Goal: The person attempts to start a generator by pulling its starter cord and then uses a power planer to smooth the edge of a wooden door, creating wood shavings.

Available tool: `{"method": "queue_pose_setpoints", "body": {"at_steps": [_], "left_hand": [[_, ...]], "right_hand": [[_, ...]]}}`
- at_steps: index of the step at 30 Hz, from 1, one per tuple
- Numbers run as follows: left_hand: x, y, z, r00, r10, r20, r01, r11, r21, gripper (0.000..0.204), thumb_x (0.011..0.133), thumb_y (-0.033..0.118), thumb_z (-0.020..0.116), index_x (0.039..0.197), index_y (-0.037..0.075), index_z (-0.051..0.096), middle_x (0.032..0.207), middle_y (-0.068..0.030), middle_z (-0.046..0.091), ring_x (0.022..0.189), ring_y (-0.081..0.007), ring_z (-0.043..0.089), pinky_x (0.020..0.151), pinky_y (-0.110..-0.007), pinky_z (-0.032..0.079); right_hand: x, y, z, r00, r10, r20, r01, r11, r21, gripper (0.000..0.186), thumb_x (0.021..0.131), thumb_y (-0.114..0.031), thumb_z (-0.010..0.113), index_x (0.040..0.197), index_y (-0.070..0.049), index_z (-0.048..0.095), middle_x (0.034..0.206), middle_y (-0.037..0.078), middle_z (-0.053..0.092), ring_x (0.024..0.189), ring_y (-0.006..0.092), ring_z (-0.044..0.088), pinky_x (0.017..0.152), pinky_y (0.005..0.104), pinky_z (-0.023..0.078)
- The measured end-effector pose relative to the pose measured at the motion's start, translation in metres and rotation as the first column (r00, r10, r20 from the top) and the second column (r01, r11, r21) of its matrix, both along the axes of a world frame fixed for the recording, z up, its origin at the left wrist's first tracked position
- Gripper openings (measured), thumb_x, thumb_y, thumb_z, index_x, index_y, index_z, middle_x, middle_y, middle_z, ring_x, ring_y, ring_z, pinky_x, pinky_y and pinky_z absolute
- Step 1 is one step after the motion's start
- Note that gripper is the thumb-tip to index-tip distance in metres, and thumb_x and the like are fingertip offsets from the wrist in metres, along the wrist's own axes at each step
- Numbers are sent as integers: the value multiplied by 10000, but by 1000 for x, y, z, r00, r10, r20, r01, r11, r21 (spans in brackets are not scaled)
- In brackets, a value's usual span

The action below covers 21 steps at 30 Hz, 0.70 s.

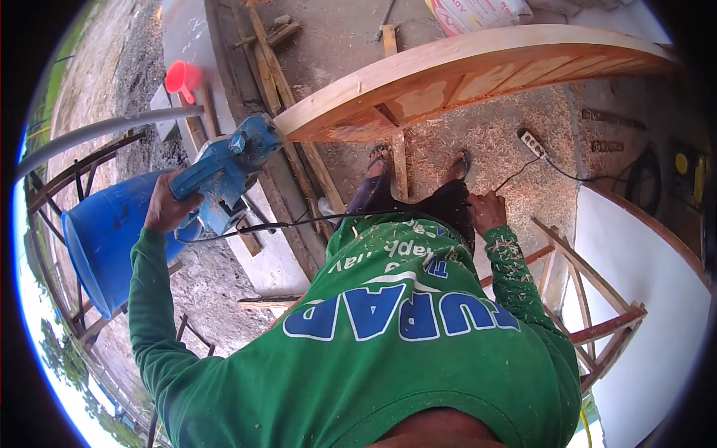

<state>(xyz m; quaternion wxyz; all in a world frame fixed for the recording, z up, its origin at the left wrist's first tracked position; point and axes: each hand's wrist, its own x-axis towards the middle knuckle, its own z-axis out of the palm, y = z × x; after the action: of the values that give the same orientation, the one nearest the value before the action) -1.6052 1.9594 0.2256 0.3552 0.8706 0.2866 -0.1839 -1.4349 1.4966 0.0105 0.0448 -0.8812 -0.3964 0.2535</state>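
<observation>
Just left of a long brown wooden panel [478,84], a boxy blue planer [228,164] is gripped by the left hand [170,206]; on the panel's near side, a thin black cord [282,225] by the right hand [487,212]

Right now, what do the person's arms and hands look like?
The left sleeve and right sleeve are long and green, reaching about to the wrists. Pale wood shavings speckle the right one. The left hand and right hand are bare, with no gloves.
</observation>
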Motion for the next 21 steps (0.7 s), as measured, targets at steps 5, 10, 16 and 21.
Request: {"method": "queue_pose_setpoints", "body": {"at_steps": [5,10,16,21], "left_hand": [[10,12,-17,995,-97,6,97,992,-84,154,556,104,546,633,-8,475,512,-41,448,463,-101,430,468,-255,368],[28,3,-26,980,-155,122,156,988,-3,140,560,100,540,636,-3,484,511,-37,448,473,-91,408,470,-250,361],[77,-10,-31,970,-203,136,211,976,-49,128,573,93,530,645,-5,488,508,-24,449,465,-75,396,455,-241,353],[127,-37,-34,974,-202,100,213,970,-115,115,572,82,518,639,-5,486,495,-16,434,456,-63,384,438,-233,344]], "right_hand": [[-6,-4,-7,998,-65,4,65,996,-64,106,680,-169,480,767,-111,493,693,55,554,756,253,455,648,403,326],[-8,-12,-12,991,-120,60,125,987,-104,87,684,-169,473,736,-99,483,682,54,550,740,268,461,617,413,353],[-11,-27,-20,974,-220,52,225,962,-151,88,688,-167,480,737,-93,482,687,67,544,742,278,459,631,409,356],[-12,-36,-29,948,-307,79,317,928,-194,90,691,-175,480,744,-102,482,703,63,548,756,275,465,636,411,366]]}}
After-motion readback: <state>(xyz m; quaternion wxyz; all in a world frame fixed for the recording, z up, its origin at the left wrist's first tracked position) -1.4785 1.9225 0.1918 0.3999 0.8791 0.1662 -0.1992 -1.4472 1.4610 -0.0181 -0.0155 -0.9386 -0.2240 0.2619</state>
